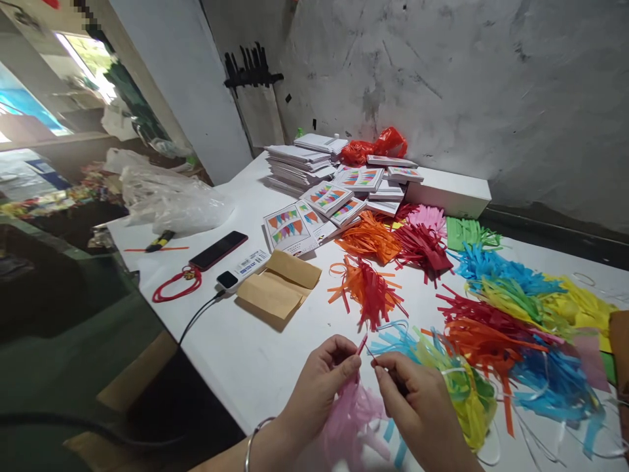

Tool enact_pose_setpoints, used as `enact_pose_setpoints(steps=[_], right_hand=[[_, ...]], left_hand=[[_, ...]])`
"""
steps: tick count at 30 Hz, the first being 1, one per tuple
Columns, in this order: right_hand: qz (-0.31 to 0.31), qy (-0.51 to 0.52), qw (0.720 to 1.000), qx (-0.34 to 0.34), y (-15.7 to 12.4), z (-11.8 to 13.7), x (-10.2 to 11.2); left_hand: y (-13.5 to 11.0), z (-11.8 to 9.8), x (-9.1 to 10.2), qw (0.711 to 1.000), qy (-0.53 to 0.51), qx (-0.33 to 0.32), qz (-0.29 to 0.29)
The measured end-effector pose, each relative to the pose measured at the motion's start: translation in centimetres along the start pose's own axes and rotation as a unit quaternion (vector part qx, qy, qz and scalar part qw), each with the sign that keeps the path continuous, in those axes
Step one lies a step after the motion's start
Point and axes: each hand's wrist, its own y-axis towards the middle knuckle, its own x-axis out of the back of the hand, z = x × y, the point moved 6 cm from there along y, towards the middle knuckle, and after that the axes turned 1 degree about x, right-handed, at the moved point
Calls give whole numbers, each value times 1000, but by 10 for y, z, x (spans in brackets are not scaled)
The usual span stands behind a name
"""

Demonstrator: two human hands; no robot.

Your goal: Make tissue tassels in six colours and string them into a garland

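My left hand (327, 377), a bracelet on its wrist, pinches a pink paper tassel (351, 419) near its twisted top, which sticks up past the thumb. The tassel's fringe hangs down below the fingers. Close by on the right, my right hand (415, 393) is closed on a thin strand (370, 354) that runs toward the tassel's tip. Whether it is thread or wire I cannot make out. Just beyond both hands lies an orange and red tassel (368, 292). Light blue fringe (396, 337) spreads beside my right hand.
Many coloured tassels (491, 328) cover the right of the white table (211, 341). Printed cards (292, 226) and white stacks (299, 164) stand toward the wall. At left are a brown envelope (275, 288), a phone (219, 250), a cabled device (228, 280) and plastic bags (167, 193).
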Motion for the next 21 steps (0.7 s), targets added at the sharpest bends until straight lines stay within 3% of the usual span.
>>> enact_pose_setpoints(steps=[4, 9, 21], right_hand=[[-6, 13, 1000, -16, -1, -6, 0], [6, 8, 1000, -10, 1, -4, 1], [7, -8, 1000, 3, 0, 1, 5]], left_hand=[[0, -2, -2, 998, -54, 20, 2], [-1, 0, -10, 988, -124, 82, 48], [-1, 5, -8, 981, -161, 95, 56]])
